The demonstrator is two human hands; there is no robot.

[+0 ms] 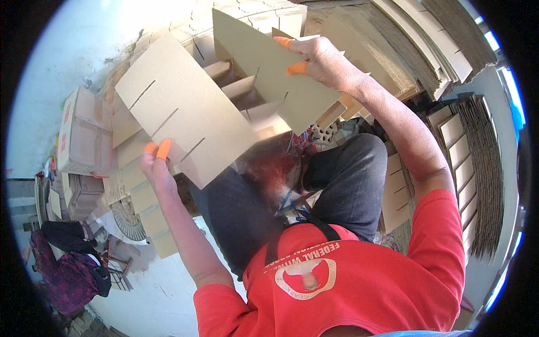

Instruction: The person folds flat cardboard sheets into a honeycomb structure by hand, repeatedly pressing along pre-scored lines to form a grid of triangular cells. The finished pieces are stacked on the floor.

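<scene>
Red cloth of my shirt (365,281) spreads widest, across the near part of the scene, a pale round print on its chest. Beyond it come my dark trousers (348,174), knees bent and parted. Tall stacks of brown cardboard (485,180) stand on the right, their edges packed tight, and more cardboard lies piled at the far right.

Over my left leg, at a tilt, is the left sheet (188,87) — plain tan cardboard with three dark slits across its face. The right sheet (252,53), also tan and slit, slants on the far side of my knees. Narrower cardboard pieces (238,87) show in the gap between the two. A taped carton (87,132) sits to the far left.

My left hand (158,165) grips the left sheet by its left edge, fingers pinched there. My right hand (323,64) grasps the right sheet along its far right edge — fingers spread, two against its face. Smallest are the orange finger covers (296,68) on both hands.
</scene>
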